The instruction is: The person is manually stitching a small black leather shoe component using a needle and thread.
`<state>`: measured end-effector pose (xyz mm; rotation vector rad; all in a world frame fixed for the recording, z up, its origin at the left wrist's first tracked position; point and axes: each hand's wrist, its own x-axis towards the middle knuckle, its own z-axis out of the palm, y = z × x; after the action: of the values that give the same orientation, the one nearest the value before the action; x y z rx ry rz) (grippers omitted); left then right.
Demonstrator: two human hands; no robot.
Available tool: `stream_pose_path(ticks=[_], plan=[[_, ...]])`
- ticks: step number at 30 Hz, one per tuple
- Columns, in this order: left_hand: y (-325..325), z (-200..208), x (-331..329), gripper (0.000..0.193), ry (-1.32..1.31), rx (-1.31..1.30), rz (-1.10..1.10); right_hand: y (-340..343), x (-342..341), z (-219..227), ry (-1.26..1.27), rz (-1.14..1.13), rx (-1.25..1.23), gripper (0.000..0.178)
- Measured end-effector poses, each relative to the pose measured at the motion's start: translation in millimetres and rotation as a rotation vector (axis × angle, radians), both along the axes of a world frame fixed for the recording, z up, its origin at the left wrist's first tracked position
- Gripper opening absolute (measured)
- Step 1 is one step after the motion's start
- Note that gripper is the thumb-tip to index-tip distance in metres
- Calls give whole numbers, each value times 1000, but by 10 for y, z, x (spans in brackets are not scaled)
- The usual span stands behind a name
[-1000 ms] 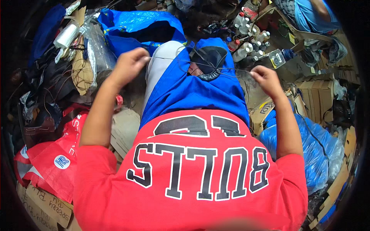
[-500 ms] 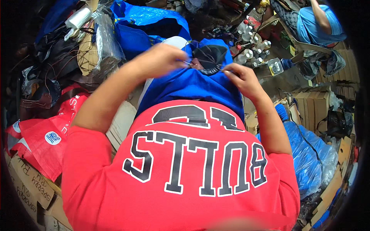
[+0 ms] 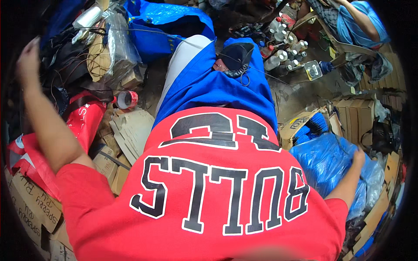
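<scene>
Red shirt [image 3: 217,187] with white-outlined black lettering, blue pants [image 3: 204,89] with white side panel, black shoe piece [image 3: 235,54] with reddish-brown patch by pants' knee edge, dark thread [image 3: 270,75], blue tote bag [image 3: 150,41], red bag [image 3: 82,124], blue plastic sack [image 3: 324,161], tan cardboard box [image 3: 355,115].

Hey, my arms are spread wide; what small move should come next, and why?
Perhaps draw the dark thread gently outward, because it forms an open loop beside the dark shoe-like piece, runs out to both sides, and the left hand and right hand are far apart. I can't make out either hand's grip.
</scene>
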<state>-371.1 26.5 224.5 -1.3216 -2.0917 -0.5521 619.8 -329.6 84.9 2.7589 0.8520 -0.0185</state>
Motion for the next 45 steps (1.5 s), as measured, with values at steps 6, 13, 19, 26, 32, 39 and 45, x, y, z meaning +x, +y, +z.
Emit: stream_pose_path(ticks=[6, 13, 19, 26, 32, 39, 45], plan=[[-264, -1728, 2563, 28, -446, -336, -1338, 1842, -2704, -463, 903, 523, 418, 49], [-503, -1990, 3168, 24, -614, -941, -1224, 2340, -3922, -818, 1441, 633, 438, 28], [-164, -2104, 2076, 29, -958, -755, -942, 2225, -3470, -815, 1486, 468, 584, 28], [-26, -2363, 2079, 51, -812, -447, -948, 2201, -3140, -1008, 1043, 738, 480, 30], [-296, -1855, 3548, 51, -582, -504, -1547, 2442, -3834, -556, 1357, 798, 676, 16], [-88, -1987, 3930, 31, -409, -910, -1617, 2577, -3922, -519, 1118, 1040, 543, 9], [-77, -1916, 3960, 26, -934, -1358, -1344, 2524, -3979, -693, 1164, 1076, 619, 13]])
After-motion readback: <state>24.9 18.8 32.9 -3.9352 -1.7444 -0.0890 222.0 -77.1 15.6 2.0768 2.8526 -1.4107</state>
